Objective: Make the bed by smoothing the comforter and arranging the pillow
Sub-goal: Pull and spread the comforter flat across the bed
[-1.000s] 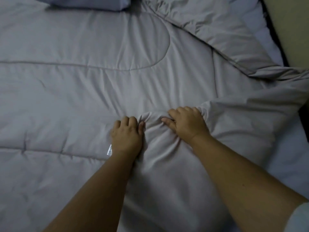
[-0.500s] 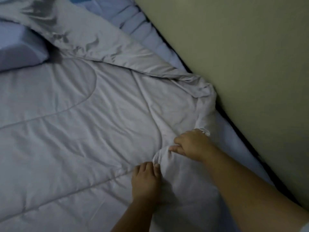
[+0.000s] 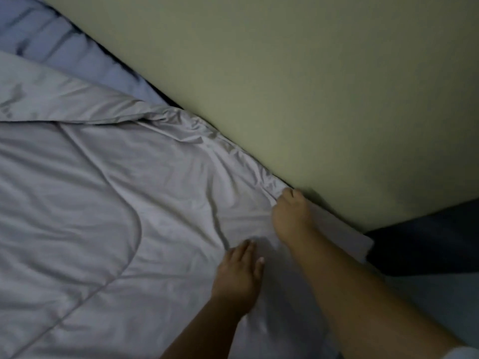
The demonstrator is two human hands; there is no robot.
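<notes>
A grey quilted comforter point(image 3: 108, 193) covers most of the bed, with a folded-back flap at the upper left and wrinkles along the wall side. My right hand point(image 3: 290, 216) grips the comforter's edge where it meets the wall. My left hand point(image 3: 239, 273) lies flat on the comforter with its fingers extended, just left of my right forearm. The pillow is out of view.
A pale green wall point(image 3: 311, 86) runs diagonally along the bed's right side. A bluish bed sheet point(image 3: 70, 55) shows at the upper left beyond the comforter. A dark patch of floor point(image 3: 427, 247) lies at the right, past the bed's corner.
The view has swung right toward the wall. My right hand has carried the comforter's edge out to the wall. My left hand has let go of the bunched fabric and now lies flat.
</notes>
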